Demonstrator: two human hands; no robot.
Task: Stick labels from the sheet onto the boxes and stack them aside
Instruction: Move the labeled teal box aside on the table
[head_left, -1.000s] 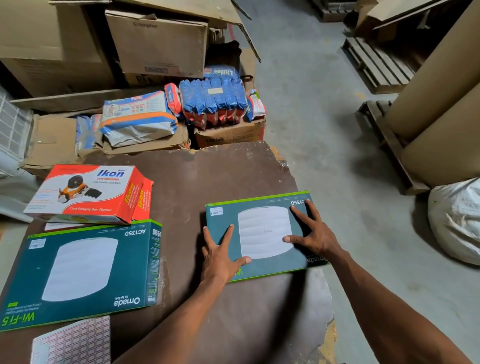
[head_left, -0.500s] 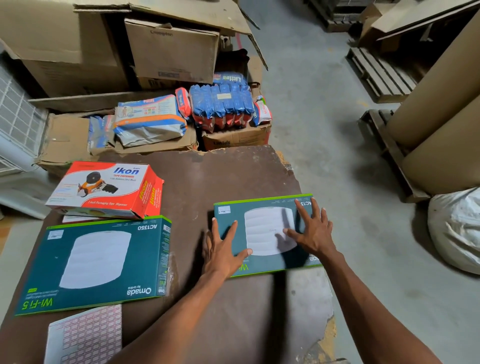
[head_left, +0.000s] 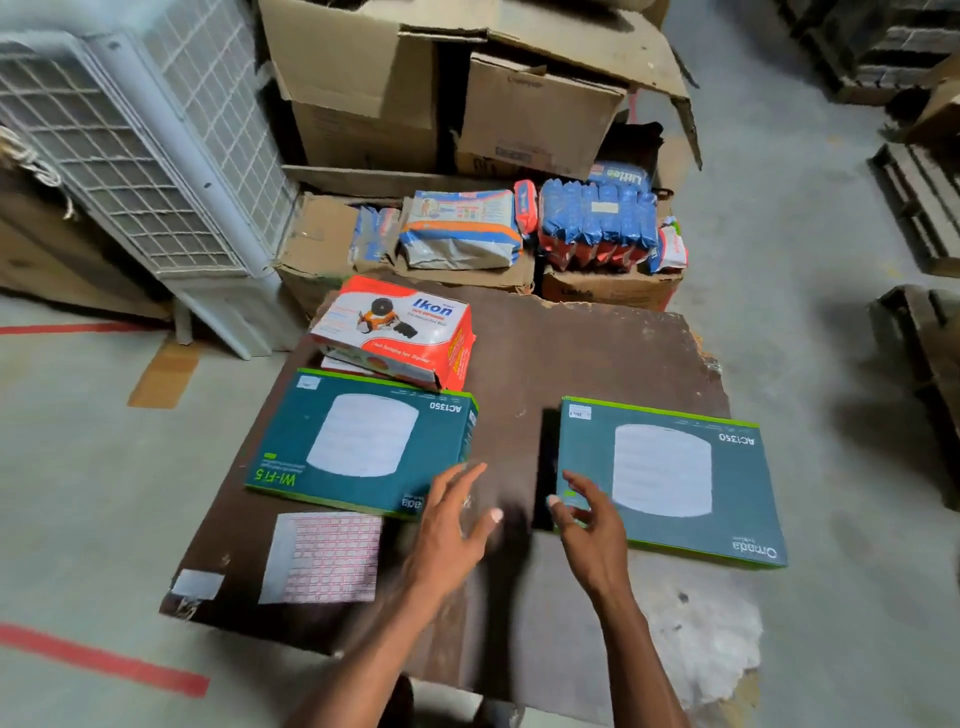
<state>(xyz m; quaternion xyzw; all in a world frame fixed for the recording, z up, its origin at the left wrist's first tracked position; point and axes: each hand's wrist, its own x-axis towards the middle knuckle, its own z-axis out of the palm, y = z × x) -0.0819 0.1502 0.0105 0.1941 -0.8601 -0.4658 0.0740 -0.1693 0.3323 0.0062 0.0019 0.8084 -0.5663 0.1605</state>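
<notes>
Two teal Omada boxes lie flat on the dark brown table (head_left: 597, 353). The right box (head_left: 670, 473) carries a small white label at its far left corner. The left box (head_left: 363, 441) also has a small white label at its far left corner. A label sheet (head_left: 322, 558) with red-bordered stickers lies in front of the left box. My left hand (head_left: 449, 525) hovers with fingers spread between the two boxes, near the left box's near right corner. My right hand (head_left: 592, 525) hangs over the near left corner of the right box, fingers loosely bent, holding nothing.
An orange and white Ikon box (head_left: 400, 332) sits behind the left box. Cardboard cartons (head_left: 530, 119) and blue packets (head_left: 597, 218) crowd the far side. A white air cooler (head_left: 156, 171) stands at the left. Pallets (head_left: 919, 208) line the right.
Both hands have lifted off the right box and drawn back toward me and leftward. The view has swung left, bringing the air cooler and label sheet into sight.
</notes>
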